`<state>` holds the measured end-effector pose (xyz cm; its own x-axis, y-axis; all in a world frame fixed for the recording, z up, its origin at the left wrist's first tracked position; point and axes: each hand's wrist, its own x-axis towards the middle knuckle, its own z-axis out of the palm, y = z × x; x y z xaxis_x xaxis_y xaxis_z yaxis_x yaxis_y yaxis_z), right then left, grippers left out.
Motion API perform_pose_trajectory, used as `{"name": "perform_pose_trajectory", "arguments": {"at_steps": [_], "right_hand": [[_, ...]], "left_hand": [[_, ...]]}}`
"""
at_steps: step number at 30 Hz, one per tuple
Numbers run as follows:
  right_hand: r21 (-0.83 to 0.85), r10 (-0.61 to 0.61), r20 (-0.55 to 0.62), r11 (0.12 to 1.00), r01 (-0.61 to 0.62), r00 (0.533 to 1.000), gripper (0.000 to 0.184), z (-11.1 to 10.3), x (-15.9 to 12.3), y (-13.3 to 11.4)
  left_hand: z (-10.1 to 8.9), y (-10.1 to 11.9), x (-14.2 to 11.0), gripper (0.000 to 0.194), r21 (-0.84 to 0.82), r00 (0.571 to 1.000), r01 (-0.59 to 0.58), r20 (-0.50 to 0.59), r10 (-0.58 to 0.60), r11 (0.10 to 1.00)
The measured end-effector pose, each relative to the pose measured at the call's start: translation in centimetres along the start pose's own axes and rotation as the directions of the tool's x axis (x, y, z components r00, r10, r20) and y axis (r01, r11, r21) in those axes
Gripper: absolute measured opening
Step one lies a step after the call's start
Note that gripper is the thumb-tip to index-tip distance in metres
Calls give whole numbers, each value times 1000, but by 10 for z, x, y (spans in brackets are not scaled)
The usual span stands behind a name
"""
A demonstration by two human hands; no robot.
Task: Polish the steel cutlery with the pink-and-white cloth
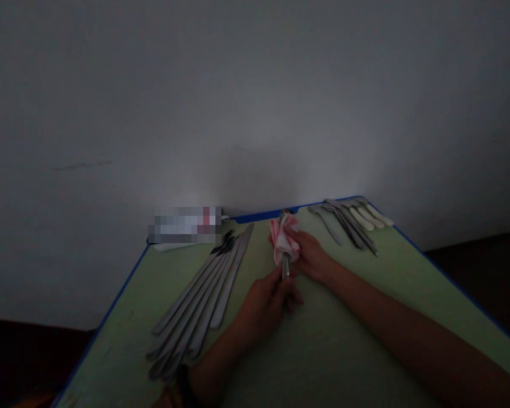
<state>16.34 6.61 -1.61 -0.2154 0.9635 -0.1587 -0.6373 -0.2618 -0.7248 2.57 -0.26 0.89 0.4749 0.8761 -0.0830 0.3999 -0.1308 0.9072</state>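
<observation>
My left hand (267, 299) is closed around the lower end of a metal piece of cutlery (285, 267) over the middle of the green table (344, 340). My right hand (310, 255) is wrapped round a pink and white cloth (283, 241) that covers the upper part of the same utensil. The utensil's tip (285, 213) pokes out above the cloth. Both forearms reach in from the bottom of the view.
A row of several long metal knives (204, 300) lies to the left of my hands. Several more utensils, some with white handles (357, 222), lie at the far right corner. A blurred packet (185, 225) sits at the table's far edge against the grey wall. The table has a blue rim (119, 294).
</observation>
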Motion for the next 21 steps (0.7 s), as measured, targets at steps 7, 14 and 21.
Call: {"name": "perform_pose_trajectory", "arguments": {"at_steps": [7,14,21], "right_hand": [[-180,74,182,983,-41,981,32,-3,-5,0],[-203,48,174,979,-12,984,35,-3,-5,2],[-53,-51,-21,997,49,998,37,-2,1,4]], "left_hand": [[-2,-7,6,42,83,994,56,-93,-48,995],[-1,-6,5,45,92,990,81,-127,-69,992],[0,-5,6,35,77,997,22,-80,-16,997]]}}
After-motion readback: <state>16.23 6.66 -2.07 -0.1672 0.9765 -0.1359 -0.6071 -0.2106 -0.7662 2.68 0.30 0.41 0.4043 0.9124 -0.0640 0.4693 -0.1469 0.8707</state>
